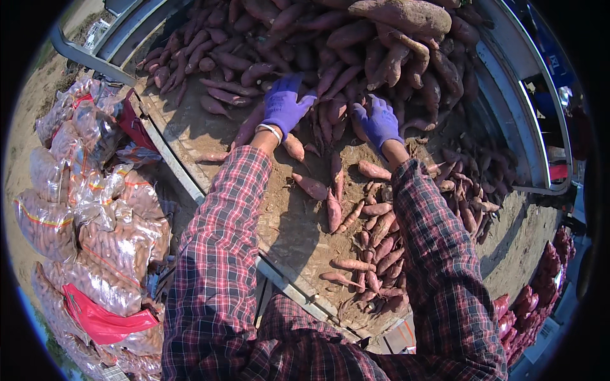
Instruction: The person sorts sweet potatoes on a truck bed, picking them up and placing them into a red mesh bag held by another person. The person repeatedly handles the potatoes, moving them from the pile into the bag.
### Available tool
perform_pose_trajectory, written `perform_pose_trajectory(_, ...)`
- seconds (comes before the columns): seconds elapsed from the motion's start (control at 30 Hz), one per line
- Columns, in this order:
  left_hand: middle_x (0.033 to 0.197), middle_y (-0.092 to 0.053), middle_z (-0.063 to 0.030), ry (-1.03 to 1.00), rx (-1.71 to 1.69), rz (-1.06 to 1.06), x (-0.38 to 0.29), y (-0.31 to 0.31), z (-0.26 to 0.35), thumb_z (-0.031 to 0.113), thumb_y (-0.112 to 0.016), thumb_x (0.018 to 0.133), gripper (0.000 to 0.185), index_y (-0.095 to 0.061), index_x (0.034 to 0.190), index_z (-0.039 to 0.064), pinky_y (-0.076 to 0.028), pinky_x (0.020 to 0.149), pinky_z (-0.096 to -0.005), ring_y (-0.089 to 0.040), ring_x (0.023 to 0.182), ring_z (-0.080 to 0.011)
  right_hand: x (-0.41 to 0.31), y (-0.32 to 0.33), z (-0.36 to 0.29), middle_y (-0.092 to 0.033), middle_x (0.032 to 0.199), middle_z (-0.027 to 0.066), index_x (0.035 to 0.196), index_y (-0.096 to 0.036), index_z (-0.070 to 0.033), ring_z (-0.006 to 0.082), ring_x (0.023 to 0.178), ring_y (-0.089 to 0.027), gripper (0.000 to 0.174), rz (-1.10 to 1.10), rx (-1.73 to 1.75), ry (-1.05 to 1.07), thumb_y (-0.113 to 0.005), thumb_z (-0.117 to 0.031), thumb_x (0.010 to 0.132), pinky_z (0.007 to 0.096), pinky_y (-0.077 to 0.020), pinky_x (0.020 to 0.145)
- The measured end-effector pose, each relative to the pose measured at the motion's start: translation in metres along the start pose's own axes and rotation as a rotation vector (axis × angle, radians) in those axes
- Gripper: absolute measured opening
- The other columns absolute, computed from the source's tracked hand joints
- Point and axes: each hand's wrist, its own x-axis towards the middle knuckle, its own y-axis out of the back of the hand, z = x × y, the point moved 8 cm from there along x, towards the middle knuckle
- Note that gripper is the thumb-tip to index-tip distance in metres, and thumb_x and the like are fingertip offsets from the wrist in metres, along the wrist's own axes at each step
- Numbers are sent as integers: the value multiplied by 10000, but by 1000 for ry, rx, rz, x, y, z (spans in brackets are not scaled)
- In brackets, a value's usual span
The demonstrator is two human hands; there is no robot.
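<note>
A large heap of reddish-purple sweet potatoes (pixel 305 38) lies on a soil-covered truck bed (pixel 286 228). My left hand (pixel 286 102), in a purple glove, rests at the heap's near edge with thumb and fingers spread. To its right, my right hand (pixel 376 119), gloved the same way, reaches down over the heap's edge; what lies under its fingers is partly hidden. Between the hands are several slender sweet potatoes (pixel 326 119). A pile of smaller ones (pixel 381 238) lies beside my right forearm, and a few single ones (pixel 312 185) are scattered on the bed nearer to me.
Clear plastic bags filled with sweet potatoes (pixel 114 238) are stacked at the left, outside the bed's metal edge (pixel 167 152). Metal side rails (pixel 519 95) bound the bed. Red mesh bags (pixel 533 300) stand at the lower right. Another small heap (pixel 469 190) lies right of my forearm.
</note>
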Motion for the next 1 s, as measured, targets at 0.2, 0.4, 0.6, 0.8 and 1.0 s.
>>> perform_pose_trajectory(0.2,1445,-540,-171,187,299,-453,44,-63,-19,822,-478,835,883,-581,1366,124,-345,1096,-594,-496,1340,-390,27,-34,-17,-457,1539,167,1502,-448,-134,412,1371,-439,832,-124,27,-226,-579,-677,886,551,-363,1094)
perform_pose_trajectory(0.4,1487,-497,-152,189,309,-591,30,-66,-1,762,-528,835,845,-512,1451,183,-341,1113,-580,-480,1363,-379,15,-45,2,-509,1463,87,1447,-504,-142,391,1345,-450,711,-198,64,-207,-619,-570,891,527,-419,1078)
perform_pose_trajectory(0.6,1499,-481,-142,179,233,-679,-47,-51,2,678,-574,869,785,-517,1453,157,-349,1125,-503,-469,1370,-359,-52,-49,-7,-543,1440,114,1464,-501,-187,427,1235,-508,756,-247,278,-83,-730,-526,828,468,-425,1083)
perform_pose_trajectory(0.8,1433,-509,-181,414,-595,-475,-166,-6,13,324,-732,914,646,-507,1398,-41,-359,1143,-341,-481,1365,-276,-151,-37,-32,-598,1271,116,1343,-579,-208,404,1125,-556,598,-188,170,119,-742,-414,805,491,-490,932)
perform_pose_trajectory(1.0,1096,-632,-115,617,-760,-171,-236,42,17,245,-767,908,429,-597,1183,-37,-500,864,-324,-597,968,-187,-195,-20,-45,-622,1148,72,1181,-651,-225,332,1041,-604,377,-155,-9,246,-705,-385,844,482,-503,829)
